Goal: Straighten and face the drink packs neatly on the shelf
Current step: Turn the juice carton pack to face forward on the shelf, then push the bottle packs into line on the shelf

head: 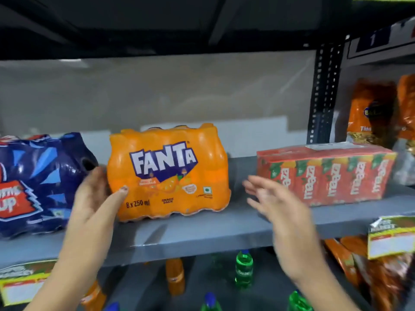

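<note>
An orange Fanta pack [170,173] stands upright in the middle of the grey shelf [202,232], its label facing me. My left hand [96,198] grips the pack's lower left corner, thumb on the front face. A dark blue Thums Up pack [38,182] sits to the left, touching my left hand and turned at an angle. A red Maaza carton pack [325,173] rests at the right, its print running sideways. My right hand [274,198] hovers blurred between the Fanta and the Maaza pack, fingers spread, holding nothing.
A perforated black upright [323,93] bounds the bay on the right, with orange snack bags [370,113] beyond it. Price tags [390,239] hang from the shelf edge. Loose orange, green and blue-capped bottles [243,268] stand on the shelf below.
</note>
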Motion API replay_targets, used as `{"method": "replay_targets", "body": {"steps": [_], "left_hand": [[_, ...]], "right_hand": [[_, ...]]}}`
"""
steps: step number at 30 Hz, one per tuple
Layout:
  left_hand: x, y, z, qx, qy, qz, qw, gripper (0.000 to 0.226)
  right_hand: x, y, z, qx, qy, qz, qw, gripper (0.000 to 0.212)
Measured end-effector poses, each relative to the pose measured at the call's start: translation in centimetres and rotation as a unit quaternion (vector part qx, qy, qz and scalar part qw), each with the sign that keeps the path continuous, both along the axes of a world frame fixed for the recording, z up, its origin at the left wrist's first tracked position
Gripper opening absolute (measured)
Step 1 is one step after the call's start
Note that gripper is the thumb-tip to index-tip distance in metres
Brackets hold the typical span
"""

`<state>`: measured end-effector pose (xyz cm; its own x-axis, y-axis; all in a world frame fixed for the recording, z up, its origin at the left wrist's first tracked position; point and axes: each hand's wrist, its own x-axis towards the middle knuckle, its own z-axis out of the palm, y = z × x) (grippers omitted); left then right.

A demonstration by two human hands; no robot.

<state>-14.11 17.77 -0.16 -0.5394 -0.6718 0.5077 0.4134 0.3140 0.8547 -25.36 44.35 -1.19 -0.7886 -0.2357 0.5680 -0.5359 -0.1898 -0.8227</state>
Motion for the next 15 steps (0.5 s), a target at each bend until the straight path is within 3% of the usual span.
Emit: {"method": "replay_targets", "body": {"steps": [3, 7, 12, 15], "left_hand": [[0.1, 0.2, 1.3, 0.073, -0.053, -0.102, 0.991, 0.036], [0.5, -1.0, 1.2, 0.049, -0.100, -0.097, 0.989, 0.053], [0.2, -0.7, 0.4, 0.040, -0.106, -0.116, 0.987, 0.042], [-0.4, 0.4, 0.4, 0.034, -0.107, -0.120, 0.986, 0.059]], "right_hand": [[-1.3, -4.2, 0.5, 0.179, -0.048, 0.037, 0.982, 0.055], [-2.2, -4.5, 1.2, 0.192, -0.063, 0.063, 0.977, 0.053], [-1.9, -2.8, 0.3, 0.159, -0.050, 0.043, 0.985, 0.065], [-1.9, -1.4, 0.2, 0.141, -0.047, 0.047, 0.988, 0.062]]}}
